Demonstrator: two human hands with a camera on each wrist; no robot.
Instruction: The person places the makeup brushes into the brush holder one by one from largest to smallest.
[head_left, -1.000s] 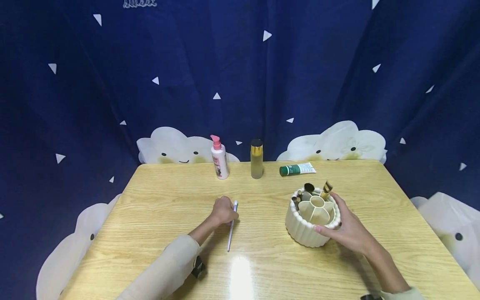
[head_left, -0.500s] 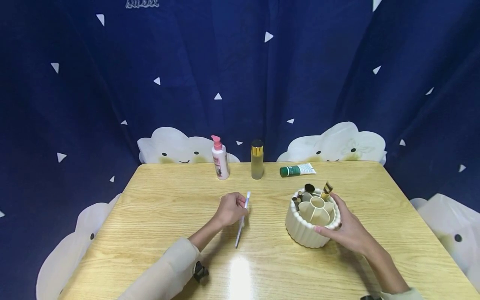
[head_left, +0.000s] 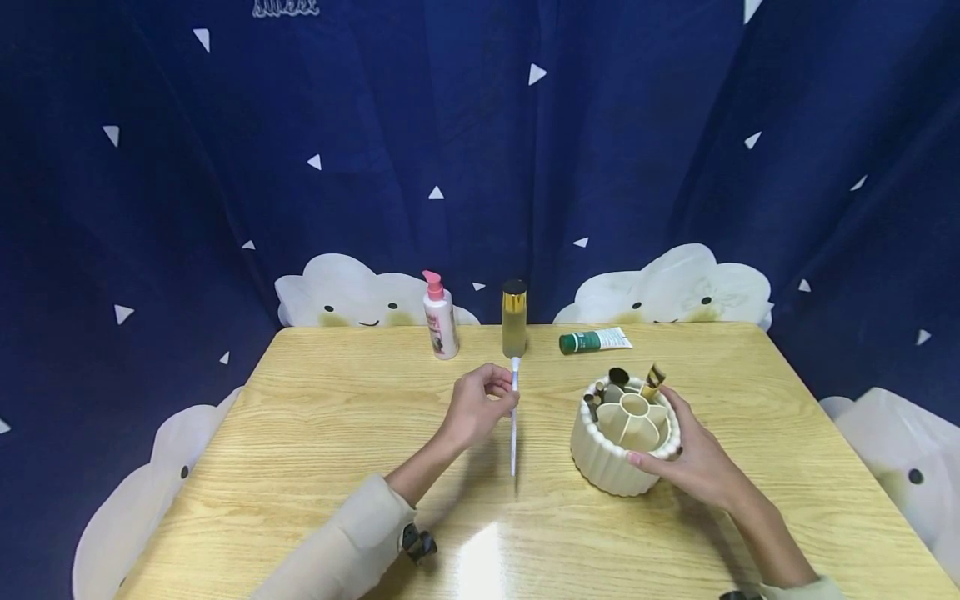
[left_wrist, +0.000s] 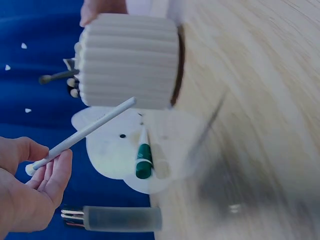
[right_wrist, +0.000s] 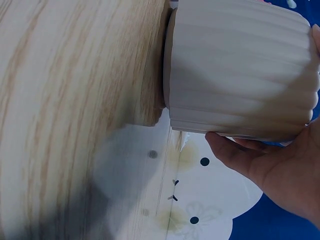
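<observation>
My left hand [head_left: 478,406] pinches a slim white makeup brush [head_left: 513,446] between thumb and fingers, its pale tip pointing away and its handle end toward me, raised over the table. In the left wrist view the brush handle [left_wrist: 95,125] slants up toward a cream ribbed organizer [left_wrist: 130,62]. On the right side of the table, my right hand [head_left: 699,458] grips that round organizer [head_left: 611,461] by its beaded rim, thumb at the front and fingers around the far side. Several dark brushes [head_left: 618,377] and a gold-handled brush [head_left: 652,382] stand in its compartments.
Along the back of the wooden table [head_left: 337,375] stand a white pump bottle [head_left: 441,325] with a pink top and a clear bottle [head_left: 513,325] with a gold and black cap. A green and white tube [head_left: 596,339] lies beside them. A navy curtain [head_left: 480,167] hangs behind.
My left hand has lifted the makeup brush off the table and carried it right and slightly away from me. My right hand stays in place on the organizer.
</observation>
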